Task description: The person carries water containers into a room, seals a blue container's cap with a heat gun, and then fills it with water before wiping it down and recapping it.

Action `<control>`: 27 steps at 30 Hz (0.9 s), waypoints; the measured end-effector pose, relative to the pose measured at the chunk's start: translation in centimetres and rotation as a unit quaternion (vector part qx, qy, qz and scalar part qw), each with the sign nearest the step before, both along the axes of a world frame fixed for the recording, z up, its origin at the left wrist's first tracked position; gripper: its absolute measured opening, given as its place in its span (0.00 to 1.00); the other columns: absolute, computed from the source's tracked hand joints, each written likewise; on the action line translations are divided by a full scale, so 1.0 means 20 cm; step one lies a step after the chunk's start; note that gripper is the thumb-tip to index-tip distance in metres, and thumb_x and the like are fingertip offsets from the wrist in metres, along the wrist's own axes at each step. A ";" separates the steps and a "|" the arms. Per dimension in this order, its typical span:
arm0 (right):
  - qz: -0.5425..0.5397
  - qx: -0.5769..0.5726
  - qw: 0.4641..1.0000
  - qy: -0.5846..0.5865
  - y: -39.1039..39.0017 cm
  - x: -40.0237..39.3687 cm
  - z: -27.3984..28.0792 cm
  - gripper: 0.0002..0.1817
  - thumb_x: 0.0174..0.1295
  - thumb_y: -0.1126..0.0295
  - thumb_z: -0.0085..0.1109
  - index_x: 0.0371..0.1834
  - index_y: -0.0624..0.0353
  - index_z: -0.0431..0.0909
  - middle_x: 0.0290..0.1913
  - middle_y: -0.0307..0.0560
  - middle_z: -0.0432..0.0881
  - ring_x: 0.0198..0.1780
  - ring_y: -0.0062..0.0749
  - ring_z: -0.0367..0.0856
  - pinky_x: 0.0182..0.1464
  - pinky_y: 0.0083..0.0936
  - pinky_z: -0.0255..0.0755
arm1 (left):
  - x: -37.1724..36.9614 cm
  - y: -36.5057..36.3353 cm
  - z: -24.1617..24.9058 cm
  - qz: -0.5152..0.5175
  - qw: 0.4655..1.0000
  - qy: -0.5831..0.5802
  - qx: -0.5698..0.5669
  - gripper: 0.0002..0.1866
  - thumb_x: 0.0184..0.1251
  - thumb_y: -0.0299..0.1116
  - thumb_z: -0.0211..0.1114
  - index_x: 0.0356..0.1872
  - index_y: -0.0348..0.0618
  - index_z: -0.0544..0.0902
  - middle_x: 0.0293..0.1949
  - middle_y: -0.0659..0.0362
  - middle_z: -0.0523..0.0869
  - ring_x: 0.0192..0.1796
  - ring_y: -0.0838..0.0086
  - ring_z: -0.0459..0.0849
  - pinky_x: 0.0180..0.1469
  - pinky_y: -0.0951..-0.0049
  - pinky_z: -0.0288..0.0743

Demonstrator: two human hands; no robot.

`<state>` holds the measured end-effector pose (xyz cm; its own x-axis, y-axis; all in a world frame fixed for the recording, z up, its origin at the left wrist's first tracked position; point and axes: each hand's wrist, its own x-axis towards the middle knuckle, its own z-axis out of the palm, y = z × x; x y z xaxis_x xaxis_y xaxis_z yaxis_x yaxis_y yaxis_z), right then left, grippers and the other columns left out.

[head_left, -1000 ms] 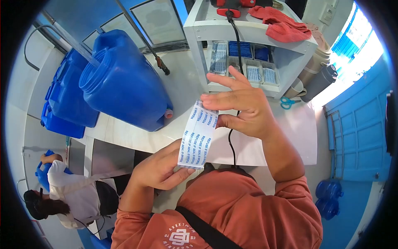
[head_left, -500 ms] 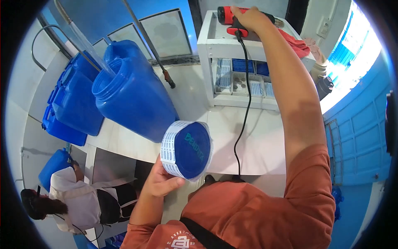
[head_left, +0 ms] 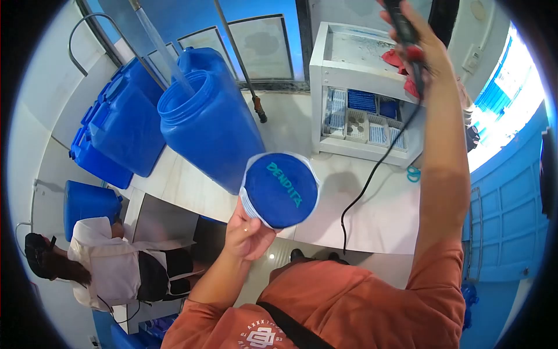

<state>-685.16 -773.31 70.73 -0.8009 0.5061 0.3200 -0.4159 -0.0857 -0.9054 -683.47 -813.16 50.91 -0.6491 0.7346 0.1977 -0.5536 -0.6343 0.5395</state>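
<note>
My left hand (head_left: 250, 235) is closed on the lower edge of a round blue cap (head_left: 282, 192), its flat top facing me with "BENDITA" written in green. A white printed plastic seal band (head_left: 248, 203) wraps loosely around the cap's rim. Raised at the upper right, my right hand (head_left: 433, 52) grips a black and red heat gun (head_left: 403, 26). The tool is blurred and partly cut off by the frame's top edge. Its black cord (head_left: 372, 174) hangs down across the counter. The two hands are well apart.
An uncapped blue water jug (head_left: 215, 128) has a clear tube (head_left: 165, 52) in its mouth. More blue jugs (head_left: 125, 125) stand left of it. A white shelf unit (head_left: 318, 87) holds baskets of labels. Blue scissors (head_left: 413, 174) lie nearby. Another person (head_left: 104, 267) works at lower left.
My right hand has swung the heat gun rightward and turned it, off the top of the shelf unit. The cap in my left hand now faces me more squarely. The whole view has shifted.
</note>
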 end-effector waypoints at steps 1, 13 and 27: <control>0.126 -0.007 0.989 0.077 0.10 0.09 -0.01 0.39 0.61 0.49 0.72 0.66 0.67 0.71 0.56 0.54 0.82 0.39 0.26 0.83 0.35 0.20 0.77 | -0.01 0.01 -0.01 -0.003 1.000 -0.001 0.000 0.44 0.65 0.29 0.69 0.78 0.45 0.54 0.73 0.48 0.67 0.74 0.53 0.68 0.73 0.49 0.67; 0.194 0.162 0.967 0.019 -0.34 1.32 -0.59 0.36 0.63 0.54 0.63 0.65 0.70 0.64 0.51 0.64 0.79 0.33 0.38 0.83 0.34 0.33 0.79 | -0.14 0.28 0.03 0.003 0.981 -0.103 0.164 0.39 0.74 0.62 0.55 0.76 0.45 0.63 0.78 0.55 0.64 0.79 0.59 0.59 0.79 0.48 0.51; 0.072 0.428 0.874 -0.218 -0.60 1.52 -0.86 0.21 0.57 0.70 0.63 0.53 0.68 0.74 0.35 0.51 0.81 0.29 0.33 0.82 0.32 0.26 0.76 | -0.15 0.56 0.06 0.006 0.967 -0.048 0.251 0.44 0.74 0.71 0.35 0.77 0.46 0.60 0.77 0.56 0.64 0.78 0.60 0.61 0.79 0.48 0.52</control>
